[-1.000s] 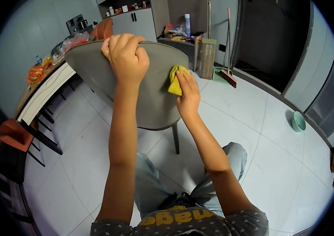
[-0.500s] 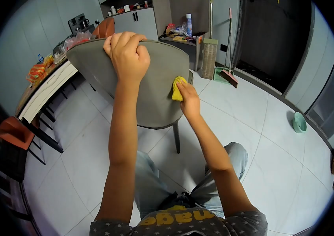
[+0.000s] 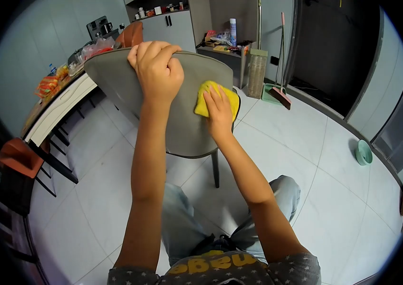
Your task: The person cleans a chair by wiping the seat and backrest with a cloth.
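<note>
A grey chair (image 3: 186, 130) stands in front of me with its smooth backrest facing me. My left hand (image 3: 158, 71) is closed over the top edge of the backrest, its fingertips hidden behind the rim. On the right part of the backrest lies a yellow cloth (image 3: 202, 105), spread out and reaching the side edge. My right hand (image 3: 218, 111) holds the cloth against the surface, fingers laid along it and pointing up.
On the left is a long table (image 3: 63, 111) with bags and packets on it. An orange chair (image 3: 21, 156) stands at its near end. A broom (image 3: 280, 96) and dustpan are by the doorway. A green bowl (image 3: 363, 153) sits on the tiled floor to the right.
The cloth, bunched in my right hand before, is now spread wider under the fingers. My right hand has turned flatter and shifted slightly left. My left hand keeps its grip on the backrest.
</note>
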Available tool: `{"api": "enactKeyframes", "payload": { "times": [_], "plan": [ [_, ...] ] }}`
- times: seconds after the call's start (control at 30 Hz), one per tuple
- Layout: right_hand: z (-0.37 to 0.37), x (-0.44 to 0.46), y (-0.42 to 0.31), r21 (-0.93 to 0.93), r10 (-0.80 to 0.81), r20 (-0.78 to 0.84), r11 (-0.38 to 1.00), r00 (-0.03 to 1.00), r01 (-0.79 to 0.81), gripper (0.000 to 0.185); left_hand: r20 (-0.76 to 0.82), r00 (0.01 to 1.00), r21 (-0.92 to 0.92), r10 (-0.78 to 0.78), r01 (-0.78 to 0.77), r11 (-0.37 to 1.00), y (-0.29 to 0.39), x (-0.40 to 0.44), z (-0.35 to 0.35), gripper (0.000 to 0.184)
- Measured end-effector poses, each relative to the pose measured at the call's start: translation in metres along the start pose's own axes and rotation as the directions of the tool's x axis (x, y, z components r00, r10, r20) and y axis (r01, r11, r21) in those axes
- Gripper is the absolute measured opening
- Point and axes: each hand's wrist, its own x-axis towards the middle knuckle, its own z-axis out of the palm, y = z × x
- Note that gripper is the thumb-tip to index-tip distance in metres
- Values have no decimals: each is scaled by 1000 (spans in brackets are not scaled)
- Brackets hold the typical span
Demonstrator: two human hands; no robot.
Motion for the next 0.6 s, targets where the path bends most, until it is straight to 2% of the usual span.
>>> {"api": "enactKeyframes", "payload": {
  "times": [0.1,0.17,0.23,0.27,0.33,0.4,0.47,0.53,0.6],
  "plan": [
    [5,-65,31,-52,61,114,997,992,-56,51,-13,1000,2,-8,8,1000,2,-3,-1,20],
    [-4,-71,47,-67,79,168,995,983,-68,54,-21,1000,3,-12,12,1000,2,0,1,20],
    [-23,-59,46,96,145,209,981,967,-168,61,1,1000,22,-22,22,1000,3,-2,1,19],
    [-29,-49,41,97,146,210,981,967,-169,61,2,1000,23,-22,22,999,4,-2,0,19],
    [-44,-8,20,131,60,0,990,998,-59,66,12,999,23,-30,29,999,4,-1,1,18],
    [-42,30,-2,199,-61,-141,976,988,89,66,18,1000,22,-24,23,999,4,0,-1,20],
    [-42,61,-25,137,-259,-99,953,961,271,63,30,999,23,-21,20,1000,1,0,-3,21],
    [-18,58,-31,102,-272,-72,955,960,278,56,24,999,-23,24,-24,999,-4,0,-4,24],
    [0,42,-25,99,-224,-174,965,959,244,49,27,1000,-25,13,-12,1000,-6,2,-3,25]
  ]
}}
